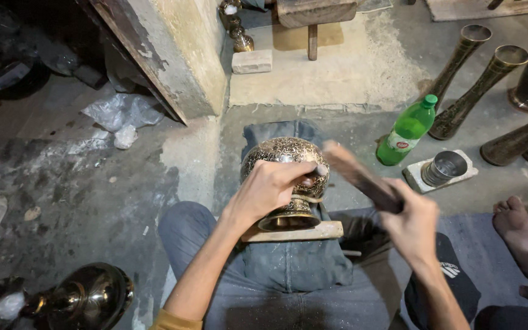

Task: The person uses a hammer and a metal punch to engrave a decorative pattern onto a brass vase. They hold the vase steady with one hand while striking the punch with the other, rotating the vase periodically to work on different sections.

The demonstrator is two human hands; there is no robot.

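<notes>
Head view, looking down at a person seated on a concrete workshop floor (123, 201). The left hand (268, 186) wraps over the top and near side of an engraved brass pot (285, 160), fingers curled against its patterned belly and pinning a small tool whose kind cannot be told. The pot lies tilted across the person's denim-clad lap, its flared foot (288, 220) toward the body and resting on a wooden block (313, 231) laid across the thighs. The right hand (412, 223) is clenched around the handle of a wooden mallet (358, 177), which is blurred, its far end just beside the left hand's fingertips at the pot's right shoulder.

Just right of the mallet, a green plastic bottle (407, 131) with a green cap stands on the floor. Beside it a steel cup (446, 167) lies on its side atop a small stone slab (472, 173). Tall trumpet-shaped brass vases (459, 58) lean along the upper right edge of the frame. Another person's bare foot (514, 223) rests at the right edge. At the lower left corner sits a polished brass bowl-shaped vessel (89, 296); crumpled plastic wrapping (123, 113) lies near a pillar base (178, 55) at upper left.
</notes>
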